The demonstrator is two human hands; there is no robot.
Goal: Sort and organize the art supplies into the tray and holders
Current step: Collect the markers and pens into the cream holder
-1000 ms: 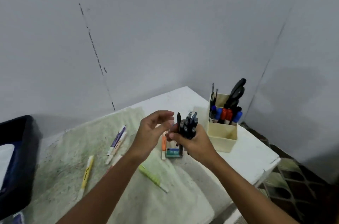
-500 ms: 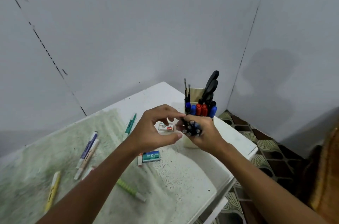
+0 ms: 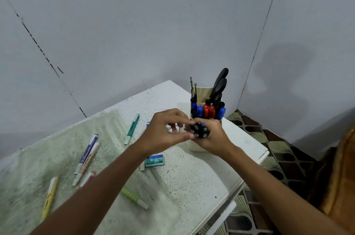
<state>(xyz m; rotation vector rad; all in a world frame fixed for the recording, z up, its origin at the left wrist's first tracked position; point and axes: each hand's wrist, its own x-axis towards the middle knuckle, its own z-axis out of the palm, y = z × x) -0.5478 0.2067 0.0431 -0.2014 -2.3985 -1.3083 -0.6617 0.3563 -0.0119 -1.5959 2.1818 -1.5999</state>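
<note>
Right hand (image 3: 211, 138) wraps a bundle of black pens (image 3: 199, 130), ends pointing at the camera, mid-frame just right of centre. Left hand (image 3: 165, 132) sits at the bundle's left side, thumb and fingertips curled in and touching the pen ends, looks like squaring them up; can't tell if it actually pinches one. Bundle is directly in front of the cream holder (image 3: 201, 92), which hides that holder's lower front. Holder already has blue and red markers (image 3: 208, 110) in the front compartment, black scissors (image 3: 219, 84) and a few thin tools at the back. My read: pens go into the holder next, so that batch is nearly done. Plenty left loose on the white table (image 3: 192, 173): green staple box marked No.10 (image 3: 154, 160) below the hands, a small red-and-white box (image 3: 173, 130) partly behind the left hand, a teal-and-white pen (image 3: 132, 129) further left, a blue-and-white pen (image 3: 87, 153) beside a beige one (image 3: 86, 163), a yellow marker (image 3: 50, 196) at lower left, a light green one (image 3: 134, 197) next to the left forearm, and a red-tipped item partly hidden by that arm. No tray in view. Roughly halfway at best, judging by the loose count.
</note>
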